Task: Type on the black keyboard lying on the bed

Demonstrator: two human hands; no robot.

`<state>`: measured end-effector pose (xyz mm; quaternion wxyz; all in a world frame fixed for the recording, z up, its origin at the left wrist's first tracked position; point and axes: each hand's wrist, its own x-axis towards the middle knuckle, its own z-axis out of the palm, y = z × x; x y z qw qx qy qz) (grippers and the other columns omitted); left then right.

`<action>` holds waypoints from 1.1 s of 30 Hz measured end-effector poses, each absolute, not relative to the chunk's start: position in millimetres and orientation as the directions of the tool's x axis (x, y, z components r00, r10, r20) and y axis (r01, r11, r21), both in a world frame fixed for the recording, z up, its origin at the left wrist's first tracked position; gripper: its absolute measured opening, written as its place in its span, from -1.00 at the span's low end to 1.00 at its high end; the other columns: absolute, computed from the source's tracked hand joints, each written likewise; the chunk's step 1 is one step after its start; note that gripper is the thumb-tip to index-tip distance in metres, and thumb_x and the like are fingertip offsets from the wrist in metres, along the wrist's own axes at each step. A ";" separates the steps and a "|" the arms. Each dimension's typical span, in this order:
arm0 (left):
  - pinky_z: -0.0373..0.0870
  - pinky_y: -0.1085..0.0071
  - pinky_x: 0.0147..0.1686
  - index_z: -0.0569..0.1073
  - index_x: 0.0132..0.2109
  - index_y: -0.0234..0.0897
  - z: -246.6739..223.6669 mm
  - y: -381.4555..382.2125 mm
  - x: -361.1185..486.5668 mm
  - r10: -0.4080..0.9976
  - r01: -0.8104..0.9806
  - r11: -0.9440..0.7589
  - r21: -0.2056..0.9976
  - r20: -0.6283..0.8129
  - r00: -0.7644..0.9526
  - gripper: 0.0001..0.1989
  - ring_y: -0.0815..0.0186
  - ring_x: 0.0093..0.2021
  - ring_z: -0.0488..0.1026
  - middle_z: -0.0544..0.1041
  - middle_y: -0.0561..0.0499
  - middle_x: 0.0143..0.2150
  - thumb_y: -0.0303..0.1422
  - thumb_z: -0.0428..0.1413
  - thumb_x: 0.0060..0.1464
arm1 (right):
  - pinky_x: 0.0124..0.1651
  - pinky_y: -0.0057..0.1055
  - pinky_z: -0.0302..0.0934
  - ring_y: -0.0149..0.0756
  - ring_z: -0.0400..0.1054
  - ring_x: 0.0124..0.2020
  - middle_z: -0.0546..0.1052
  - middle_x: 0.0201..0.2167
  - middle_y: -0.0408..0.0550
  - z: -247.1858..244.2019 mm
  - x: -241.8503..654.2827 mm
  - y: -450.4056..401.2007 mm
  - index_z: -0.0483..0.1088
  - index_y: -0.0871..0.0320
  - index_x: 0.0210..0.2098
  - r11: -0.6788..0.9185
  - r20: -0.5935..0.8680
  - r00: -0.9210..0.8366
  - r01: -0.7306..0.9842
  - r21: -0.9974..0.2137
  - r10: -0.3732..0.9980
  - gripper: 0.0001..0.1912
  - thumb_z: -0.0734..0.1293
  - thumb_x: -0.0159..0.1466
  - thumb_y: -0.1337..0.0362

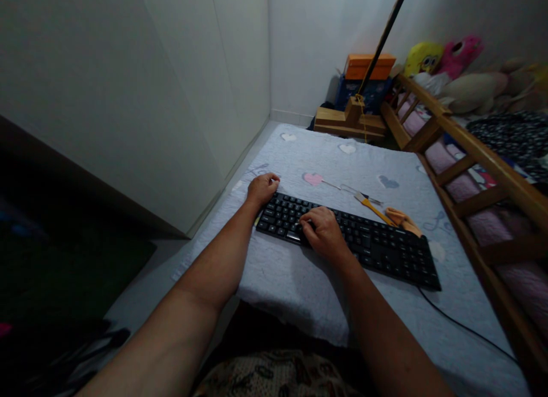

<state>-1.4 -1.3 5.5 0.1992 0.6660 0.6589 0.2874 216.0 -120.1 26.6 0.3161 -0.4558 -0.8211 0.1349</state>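
Note:
A black keyboard [372, 243] lies at a slant on the pale, heart-patterned cloth [291, 283]. At its upper left corner is my left hand [262, 188], fingers curled inward; whether they grip the edge or something small is hidden. My right hand [323, 228] rests over the keys left of the middle, its fingers bent and drawn together, and what is between the fingertips is too small to tell. Behind the keyboard lie a yellow-handled brush [373, 207], a thin metal tool [353, 191] and a crumpled brown cloth [402, 220].
A wooden rail [483, 140] borders the table's right side, with plush toys [423, 59] beyond it. An orange box [369, 67] and a wooden stand [351, 120] with a dark pole are behind. A pale panel [192, 100] rises at the left. The keyboard cable [466, 327] runs right.

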 end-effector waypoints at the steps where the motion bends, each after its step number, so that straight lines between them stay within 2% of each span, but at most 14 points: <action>1: 0.33 0.40 -0.21 0.62 -0.06 -0.25 5.6 -1.4 -1.5 0.992 0.765 -0.049 0.642 0.120 -0.036 -0.69 0.28 -0.30 0.46 0.60 0.00 -0.31 -0.30 0.07 0.15 | -0.03 -0.20 0.12 -0.15 0.35 -0.19 0.55 -0.34 -0.02 26.8 216.4 -120.0 0.47 0.11 -0.36 0.546 0.393 -0.385 0.665 -0.509 0.835 -0.83 0.26 0.30 0.40; 14: 0.29 0.41 -0.27 0.62 -0.08 -0.25 4.1 -0.7 -2.0 0.992 0.768 -0.055 0.638 0.125 -0.033 -0.70 0.30 -0.34 0.44 0.58 0.01 -0.35 -0.29 0.06 0.16 | -0.04 -0.21 0.11 -0.16 0.34 -0.21 0.55 -0.36 -0.02 29.1 218.4 -120.9 0.46 0.12 -0.38 0.533 0.358 -0.398 0.681 -0.502 0.845 -0.83 0.25 0.28 0.39; 25: 0.30 0.41 -0.28 0.62 -0.09 -0.24 7.2 -2.6 -1.0 0.992 0.762 -0.054 0.646 0.122 -0.034 -0.70 0.29 -0.33 0.44 0.58 0.00 -0.34 -0.28 0.05 0.16 | -0.05 -0.23 0.10 -0.22 0.33 -0.28 0.52 -0.44 -0.07 32.5 217.8 -124.0 0.44 0.12 -0.44 0.568 0.352 -0.445 0.630 -0.530 0.823 -0.83 0.26 0.25 0.41; 33: 0.32 0.40 -0.26 0.62 -0.08 -0.25 4.6 -1.6 -1.7 0.992 0.757 -0.057 0.650 0.120 -0.028 -0.69 0.28 -0.32 0.45 0.58 0.00 -0.35 -0.28 0.06 0.15 | -0.02 -0.20 0.12 -0.16 0.35 -0.20 0.57 -0.36 -0.03 31.1 220.4 -121.0 0.48 0.11 -0.37 0.535 0.349 -0.406 0.667 -0.519 0.845 -0.83 0.27 0.28 0.40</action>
